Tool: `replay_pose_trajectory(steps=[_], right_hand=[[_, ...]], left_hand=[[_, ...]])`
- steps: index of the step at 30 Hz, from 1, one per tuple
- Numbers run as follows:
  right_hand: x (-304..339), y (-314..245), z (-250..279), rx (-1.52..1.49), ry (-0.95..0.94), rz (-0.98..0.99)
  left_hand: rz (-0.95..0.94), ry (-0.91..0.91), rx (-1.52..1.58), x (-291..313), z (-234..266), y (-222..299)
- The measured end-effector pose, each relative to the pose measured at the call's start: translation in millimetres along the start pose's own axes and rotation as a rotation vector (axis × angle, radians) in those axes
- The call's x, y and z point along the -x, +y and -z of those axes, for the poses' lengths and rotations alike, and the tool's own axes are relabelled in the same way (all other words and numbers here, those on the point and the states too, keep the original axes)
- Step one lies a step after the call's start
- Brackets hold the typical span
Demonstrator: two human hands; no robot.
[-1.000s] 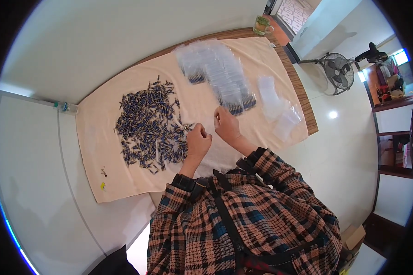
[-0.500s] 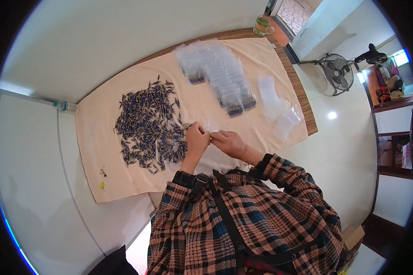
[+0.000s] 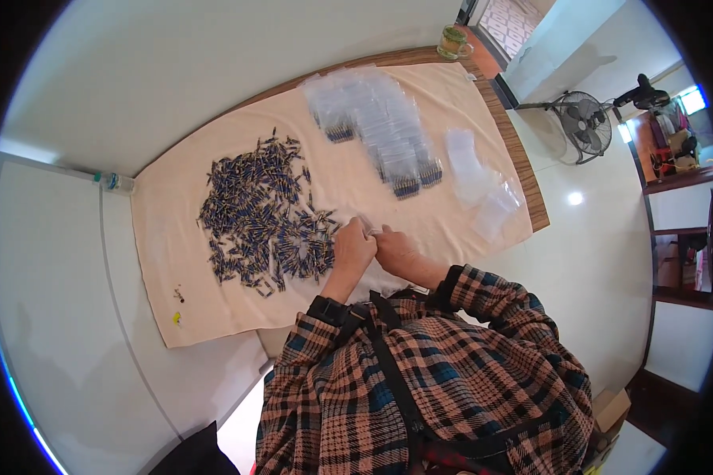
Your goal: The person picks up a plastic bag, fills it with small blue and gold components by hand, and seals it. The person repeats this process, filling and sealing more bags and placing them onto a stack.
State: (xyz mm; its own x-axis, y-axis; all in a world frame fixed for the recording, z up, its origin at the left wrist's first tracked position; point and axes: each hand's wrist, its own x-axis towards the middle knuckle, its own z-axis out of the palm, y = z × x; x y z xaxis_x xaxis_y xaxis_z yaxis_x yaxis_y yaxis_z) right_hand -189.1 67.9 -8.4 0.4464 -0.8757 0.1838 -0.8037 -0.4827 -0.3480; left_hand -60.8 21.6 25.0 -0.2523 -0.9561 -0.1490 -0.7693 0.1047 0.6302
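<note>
Tabletop [image 3: 523, 170] of brown wood carries a cream cloth [image 3: 182, 261] that covers nearly all of it. At the far left edge a small clear bottle [image 3: 117, 183] lies just off the cloth, and two tiny bits, one dark [image 3: 180, 296] and one yellow [image 3: 177, 318], sit near the cloth's near-left corner. Next comes the pile of small dark blue pieces with pale tips [image 3: 265, 218], loosely heaped and spreading toward the person.

Right at the pile's near-right edge is the left hand [image 3: 353, 247], fingers curled and pressed together; it meets the right hand [image 3: 396, 248] fingertip to fingertip. Something thin and pale seems to be pinched between them, probably a small clear bag or a few of the pieces, but it is too small to tell for certain. Both forearms come up from plaid sleeves [image 3: 467, 289] below.

Farther right and back, a row of filled clear bags [image 3: 380, 127] lies overlapping, dark pieces showing at their lower ends. Beyond that, a few empty clear bags [image 3: 483, 190] rest near the cloth's right edge. A glass mug [image 3: 452, 41] stands at the far corner, and a fan [image 3: 582, 125] stands on the floor off to the right.

Judging from this layout, the step in hand looks like filling or closing one bag with pieces from the pile. The next move would call for a steady pinch on the bag's mouth and a short carry to the filled row.
</note>
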Motion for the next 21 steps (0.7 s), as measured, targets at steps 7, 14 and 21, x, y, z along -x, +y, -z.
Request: replay_pose_trajectory(steps=[7,14,21], right_hand=[[10,6,-13,-0.158,-0.216,-0.310],[22,19,-12,-0.383,-0.025,-0.280],[31,57,-34,-0.959,0.066,-0.400]], left_hand=[[-0.056,-0.036,0.147,8,-7,0],[-0.092,-0.158,0.378,14,-12,-12],[0.099,-0.168,0.490,24,-34,-88]])
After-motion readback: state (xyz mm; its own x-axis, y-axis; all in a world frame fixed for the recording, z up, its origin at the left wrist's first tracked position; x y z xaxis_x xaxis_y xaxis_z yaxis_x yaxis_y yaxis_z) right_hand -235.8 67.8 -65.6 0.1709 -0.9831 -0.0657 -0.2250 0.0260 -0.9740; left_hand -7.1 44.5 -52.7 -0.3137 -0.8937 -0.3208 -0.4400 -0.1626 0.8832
